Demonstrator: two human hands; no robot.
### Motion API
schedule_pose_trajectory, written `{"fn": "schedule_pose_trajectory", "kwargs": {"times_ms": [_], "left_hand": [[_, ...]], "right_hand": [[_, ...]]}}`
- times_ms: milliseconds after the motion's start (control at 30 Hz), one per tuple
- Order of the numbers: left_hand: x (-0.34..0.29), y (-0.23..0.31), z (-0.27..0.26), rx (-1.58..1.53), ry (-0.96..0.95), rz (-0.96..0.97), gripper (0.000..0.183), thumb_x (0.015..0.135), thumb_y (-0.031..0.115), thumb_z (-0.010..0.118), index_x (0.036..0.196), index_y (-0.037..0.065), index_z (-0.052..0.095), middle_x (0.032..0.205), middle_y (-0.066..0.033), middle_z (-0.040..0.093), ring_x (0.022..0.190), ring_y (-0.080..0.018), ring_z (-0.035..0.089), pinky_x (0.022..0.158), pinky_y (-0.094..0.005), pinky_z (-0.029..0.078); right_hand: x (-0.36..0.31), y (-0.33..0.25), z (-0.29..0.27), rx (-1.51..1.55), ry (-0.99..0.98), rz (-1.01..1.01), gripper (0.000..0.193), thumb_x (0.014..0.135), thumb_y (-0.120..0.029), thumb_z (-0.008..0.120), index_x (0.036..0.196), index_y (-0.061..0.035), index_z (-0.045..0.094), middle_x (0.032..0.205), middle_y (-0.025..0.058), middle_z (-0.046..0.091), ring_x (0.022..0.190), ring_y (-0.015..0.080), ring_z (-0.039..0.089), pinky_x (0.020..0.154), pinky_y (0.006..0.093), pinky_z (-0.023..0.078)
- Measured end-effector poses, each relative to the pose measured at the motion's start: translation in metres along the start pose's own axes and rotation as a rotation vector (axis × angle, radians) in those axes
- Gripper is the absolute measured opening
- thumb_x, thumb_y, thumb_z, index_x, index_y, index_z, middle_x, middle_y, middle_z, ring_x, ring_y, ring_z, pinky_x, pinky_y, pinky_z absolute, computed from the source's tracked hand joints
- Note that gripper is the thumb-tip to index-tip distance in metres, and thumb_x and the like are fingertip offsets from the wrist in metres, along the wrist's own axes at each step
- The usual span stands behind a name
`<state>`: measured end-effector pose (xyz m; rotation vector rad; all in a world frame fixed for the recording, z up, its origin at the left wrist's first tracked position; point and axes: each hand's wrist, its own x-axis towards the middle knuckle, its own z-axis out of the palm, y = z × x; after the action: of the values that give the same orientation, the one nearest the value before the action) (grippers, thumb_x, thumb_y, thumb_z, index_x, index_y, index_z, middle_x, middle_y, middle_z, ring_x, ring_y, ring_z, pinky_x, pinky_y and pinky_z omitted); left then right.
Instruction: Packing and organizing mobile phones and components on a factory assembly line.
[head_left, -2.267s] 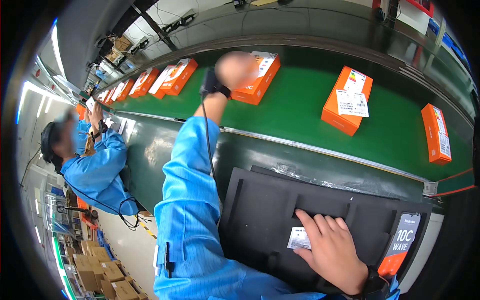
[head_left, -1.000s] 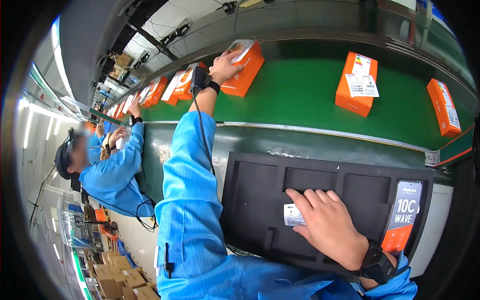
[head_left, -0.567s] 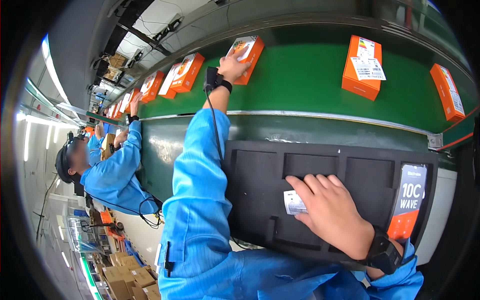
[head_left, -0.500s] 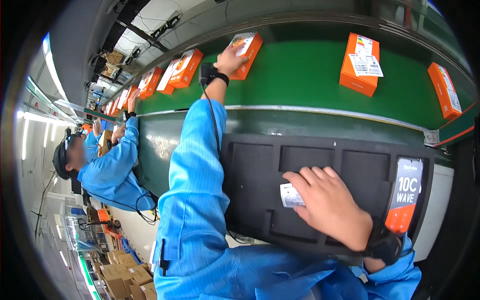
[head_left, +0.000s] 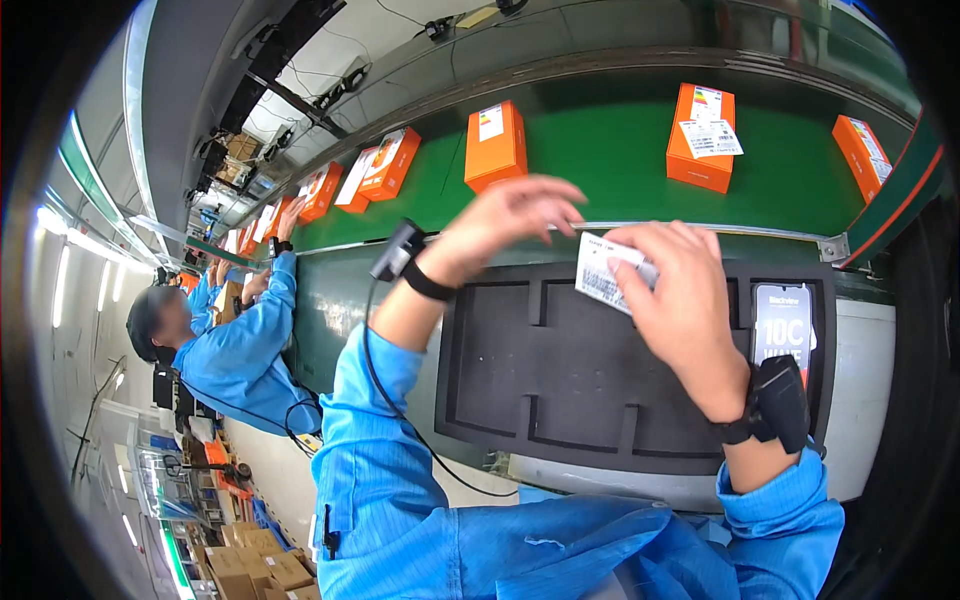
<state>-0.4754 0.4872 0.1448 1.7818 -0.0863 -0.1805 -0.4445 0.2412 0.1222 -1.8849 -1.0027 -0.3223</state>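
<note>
My right hand (head_left: 680,310) pinches a white printed label (head_left: 600,283) between thumb and fingers, above the far side of a black foam tray (head_left: 590,455). Just left of the label is my left hand (head_left: 515,218), slightly blurred, its fingers loosely apart and nothing in them. It hovers by the near rail of the green belt, beyond the tray. An orange box (head_left: 495,145) with a small white sticker lies on the belt beyond that hand. A smartphone (head_left: 783,315) fills the tray's right-end compartment, partly hidden by my right wrist.
On the green belt (head_left: 590,160) lie another orange box (head_left: 700,150) bearing a white label, one at far right (head_left: 862,158), and several at left. A co-worker in blue (head_left: 225,325) stands at left. A metal bracket (head_left: 833,249) sits at the rail's right end.
My left hand has let go of the orange box on the belt and come back toward me. My right hand has raised the label from over the tray toward the belt.
</note>
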Motion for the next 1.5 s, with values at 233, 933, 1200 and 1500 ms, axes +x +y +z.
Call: {"fn": "schedule_pose_trajectory", "kwargs": {"times_ms": [233, 933, 1200, 1500], "left_hand": [[0.041, -0.014, 0.009, 0.179, 0.463, 0.091, 0.017, 0.085, 0.01, 0.07, 0.097, -0.003, 0.068, 0.085, -0.0056, 0.069, 0.074, -0.0111, 0.065, 0.065, -0.0254, 0.051], [0.02, -0.012, 0.121, -0.167, 0.487, 0.226, 0.027, 0.095, 0.006, 0.049, 0.116, -0.004, 0.062, 0.104, -0.0099, 0.067, 0.09, -0.0155, 0.064, 0.084, -0.0274, 0.051], [-0.041, 0.024, 0.228, -0.566, -0.167, -0.326, 0.041, 0.1, 0.017, 0.046, 0.134, -0.006, 0.048, 0.13, -0.0161, 0.059, 0.116, -0.0248, 0.059, 0.097, -0.0346, 0.047], [-0.046, 0.012, 0.248, -0.407, -0.155, -0.269, 0.045, 0.097, 0.029, 0.055, 0.127, -0.004, 0.055, 0.113, -0.0101, 0.068, 0.096, -0.016, 0.063, 0.081, -0.0256, 0.044]], "right_hand": [[0.005, 0.019, 0.002, -0.115, 0.198, 0.143, 0.039, 0.078, -0.013, 0.069, 0.115, -0.0091, 0.058, 0.11, 0.009, 0.06, 0.104, 0.029, 0.054, 0.094, 0.0427, 0.037], [0.01, 0.007, 0.001, -0.099, 0.508, -0.112, 0.036, 0.078, -0.009, 0.061, 0.113, -0.0074, 0.06, 0.111, 0.012, 0.061, 0.111, 0.0315, 0.053, 0.099, 0.0451, 0.036], [-0.162, -0.028, -0.133, -0.153, 0.925, 0.079, 0.008, 0.082, -0.005, 0.057, 0.087, -0.0032, 0.063, 0.088, 0.0098, 0.059, 0.087, 0.0234, 0.055, 0.084, 0.0376, 0.042], [-0.238, 0.052, -0.089, 0.41, 0.754, 0.609, 0.024, 0.102, -0.021, 0.044, 0.113, -0.0046, 0.058, 0.111, 0.0047, 0.059, 0.11, 0.0128, 0.051, 0.099, 0.0266, 0.037]]}}
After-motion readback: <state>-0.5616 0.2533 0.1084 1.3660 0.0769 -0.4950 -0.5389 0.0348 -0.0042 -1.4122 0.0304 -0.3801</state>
